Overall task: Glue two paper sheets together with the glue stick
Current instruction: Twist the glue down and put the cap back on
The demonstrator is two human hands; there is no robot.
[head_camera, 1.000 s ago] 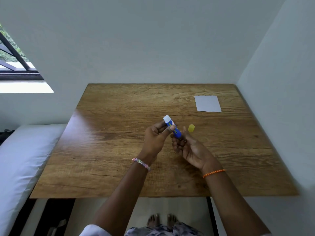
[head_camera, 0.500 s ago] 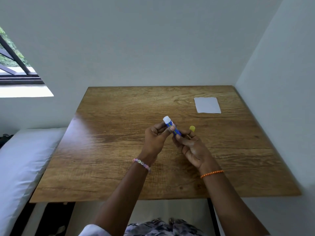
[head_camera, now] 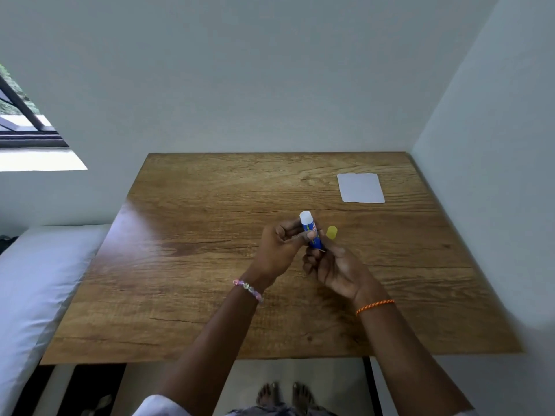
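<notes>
A blue glue stick (head_camera: 312, 234) with its white tip uncovered points up and away from me above the middle of the wooden table (head_camera: 186, 265). My left hand (head_camera: 279, 253) pinches its barrel between thumb and fingers. My right hand (head_camera: 336, 270) grips the stick's lower end, which is hidden by the fingers. A small yellow cap (head_camera: 332, 232) shows just past my right forefinger; whether it lies on the table or touches the finger I cannot tell. A white paper sheet (head_camera: 360, 187) lies flat at the far right of the table; only one outline shows.
White walls close off the table at the back and right. A white cushion (head_camera: 39, 280) lies beside the table's left edge, with a window (head_camera: 24, 127) above it. My bare feet (head_camera: 285, 397) show below the near edge.
My right fingers have shifted on the stick's lower end, closing and loosening again. The stick stays in the same place in both hands. The paper and cap have not moved.
</notes>
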